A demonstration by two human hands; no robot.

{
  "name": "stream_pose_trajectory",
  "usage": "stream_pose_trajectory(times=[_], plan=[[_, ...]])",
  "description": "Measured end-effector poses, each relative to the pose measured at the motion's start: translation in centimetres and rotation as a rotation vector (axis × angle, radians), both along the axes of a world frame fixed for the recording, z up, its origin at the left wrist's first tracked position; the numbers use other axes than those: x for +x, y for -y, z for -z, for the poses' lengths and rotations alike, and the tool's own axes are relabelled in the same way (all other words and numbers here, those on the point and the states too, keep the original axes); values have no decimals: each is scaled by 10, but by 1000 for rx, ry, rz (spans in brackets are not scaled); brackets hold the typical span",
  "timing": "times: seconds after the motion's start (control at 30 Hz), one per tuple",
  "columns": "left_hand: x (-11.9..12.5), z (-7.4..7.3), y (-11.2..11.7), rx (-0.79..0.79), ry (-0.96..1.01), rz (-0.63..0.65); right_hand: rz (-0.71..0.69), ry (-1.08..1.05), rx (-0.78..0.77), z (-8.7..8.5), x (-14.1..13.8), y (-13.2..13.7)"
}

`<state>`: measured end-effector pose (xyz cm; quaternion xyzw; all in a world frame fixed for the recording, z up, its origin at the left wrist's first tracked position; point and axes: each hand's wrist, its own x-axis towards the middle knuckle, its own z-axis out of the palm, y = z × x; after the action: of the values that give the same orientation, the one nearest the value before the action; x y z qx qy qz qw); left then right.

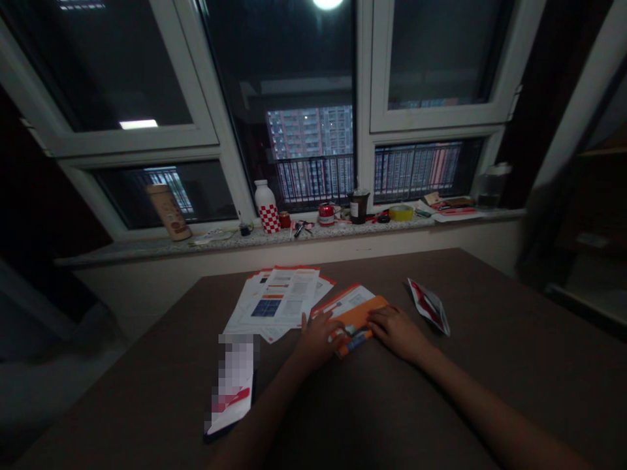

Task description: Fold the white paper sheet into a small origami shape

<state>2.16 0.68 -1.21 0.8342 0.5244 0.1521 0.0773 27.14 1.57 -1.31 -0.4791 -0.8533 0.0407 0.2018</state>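
A paper leaflet, folded partly over with its orange side showing, lies on the dark table in front of me. My left hand is at its left end, fingers curled over the lower edge. At the right end, my right hand has its fingers bent and pressed onto the orange part. Left of the leaflet, printed sheets with red edges lie in an overlapping pile. A folded red-and-white paper rests on the table right of my right hand.
A white-and-red paper item, partly pixelated, lies near my left forearm. Along the windowsill stand a tan tumbler, a red-checked white bottle, a red can, a dark cup and yellow tape.
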Motion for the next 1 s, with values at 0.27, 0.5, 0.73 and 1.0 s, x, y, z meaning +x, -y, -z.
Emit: stream_pose_trajectory(times=[0.27,0.5,0.73,1.0], plan=[[9,-9,8,112,-84,69,198,37,97,15,0,-7],[15,-11,13,107,-53,93,193,-14,38,18,-8,-1],[10,-13,8,43,-4,110,68,-7,-184,25,-4,-1],[-2,-14,0,38,-17,22,-58,-66,-261,14,11,-6]])
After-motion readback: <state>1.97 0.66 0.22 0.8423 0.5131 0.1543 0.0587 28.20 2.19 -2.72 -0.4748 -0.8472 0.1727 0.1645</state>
